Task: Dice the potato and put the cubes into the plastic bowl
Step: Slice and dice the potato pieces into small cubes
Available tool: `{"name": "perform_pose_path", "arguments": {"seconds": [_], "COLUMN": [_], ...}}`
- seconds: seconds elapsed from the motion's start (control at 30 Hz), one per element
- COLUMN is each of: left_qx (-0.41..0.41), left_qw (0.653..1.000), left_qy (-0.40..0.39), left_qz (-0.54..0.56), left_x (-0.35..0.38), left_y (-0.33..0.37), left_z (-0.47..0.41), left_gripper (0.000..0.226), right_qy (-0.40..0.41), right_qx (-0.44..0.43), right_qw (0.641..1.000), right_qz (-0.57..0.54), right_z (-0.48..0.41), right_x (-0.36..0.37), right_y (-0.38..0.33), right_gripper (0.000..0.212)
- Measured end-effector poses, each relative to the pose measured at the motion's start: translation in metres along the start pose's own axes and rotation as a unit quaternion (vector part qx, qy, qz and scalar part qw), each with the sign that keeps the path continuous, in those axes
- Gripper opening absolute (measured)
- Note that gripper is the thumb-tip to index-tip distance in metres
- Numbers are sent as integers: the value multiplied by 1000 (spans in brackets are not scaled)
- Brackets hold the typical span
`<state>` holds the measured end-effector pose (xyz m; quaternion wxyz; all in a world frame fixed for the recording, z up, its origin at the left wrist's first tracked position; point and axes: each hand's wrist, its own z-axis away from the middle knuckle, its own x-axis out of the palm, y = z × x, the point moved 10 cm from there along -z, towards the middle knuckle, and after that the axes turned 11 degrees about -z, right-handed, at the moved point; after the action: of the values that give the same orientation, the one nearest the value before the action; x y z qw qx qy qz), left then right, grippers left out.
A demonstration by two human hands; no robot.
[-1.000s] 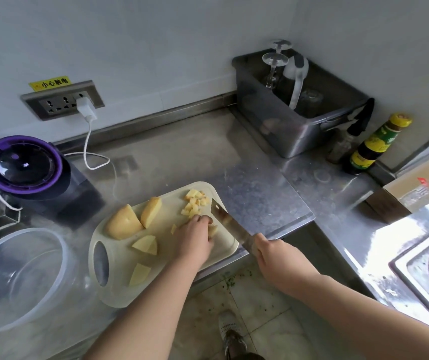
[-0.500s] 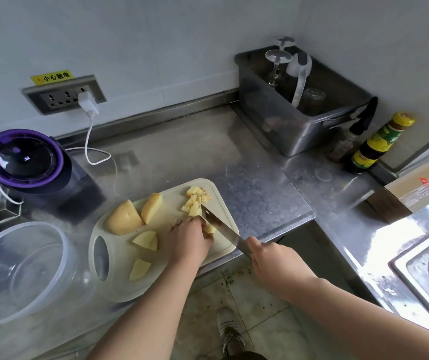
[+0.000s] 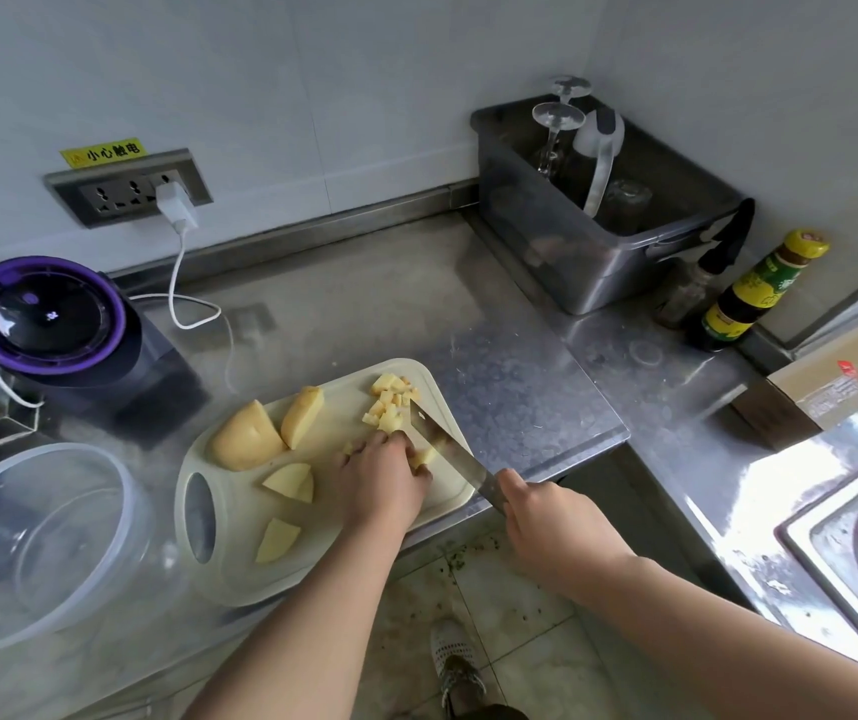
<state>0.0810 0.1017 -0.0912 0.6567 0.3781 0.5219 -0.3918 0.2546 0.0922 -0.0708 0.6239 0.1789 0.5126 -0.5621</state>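
1. HANDS. L hand [image 3: 382,480], fingers curled, pins a small potato piece [image 3: 424,456] at approx. board centre. The hand hides most of the piece. R hand [image 3: 546,517] is wrapped round the knife [image 3: 447,454] handle, off the board's 4 o'clock edge. The blade runs toward 11 o'clock, edge down against the pinned piece, just beside the L fingertips.

2. TASK ITEMS. Cutting board [image 3: 239,543] lies on the steel counter [image 3: 416,304] with its handle slot at 8 o'clock.
- Cube pile [image 3: 390,402]: board's 1 o'clock corner, touching the blade tip area.
- Two large chunks [image 3: 247,436]: 10 o'clock.
- Two wedges [image 3: 289,483]: 8 o'clock.
- Plastic bowl [image 3: 104,579]: 9 o'clock of the board, just beside the handle end. No cubes visible inside.

3. OBSTRUCTIONS. The chunks and wedges lie between the cube pile and the bowl.

4. SURROUNDINGS (ref. board).
- 10 o'clock: purple-rimmed appliance [image 3: 50,317].
- 11 o'clock: wall socket [image 3: 128,189] w/ white charger [image 3: 174,207]; its cable [image 3: 174,298] loops over the counter.
- 1 o'clock: grey bin [image 3: 572,262] holding upturned glasses [image 3: 556,122].
- 2 o'clock: sauce bottle [image 3: 759,291].
- 3 o'clock: cardboard box [image 3: 832,381] and sink [image 3: 801,532], well apart from the board.
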Motion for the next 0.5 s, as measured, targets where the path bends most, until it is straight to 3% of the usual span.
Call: {"name": "perform_pose_path", "arguments": {"seconds": [0.5], "left_qx": [8], "left_qw": [999], "left_qy": [34], "left_qz": [-31], "left_x": [-12], "left_y": [-3], "left_z": [7], "left_gripper": [22], "right_qy": [1], "right_qx": [-34], "right_qw": [999], "right_qz": [28], "right_z": [0], "right_x": [8], "right_y": [-8], "right_gripper": [24]}}
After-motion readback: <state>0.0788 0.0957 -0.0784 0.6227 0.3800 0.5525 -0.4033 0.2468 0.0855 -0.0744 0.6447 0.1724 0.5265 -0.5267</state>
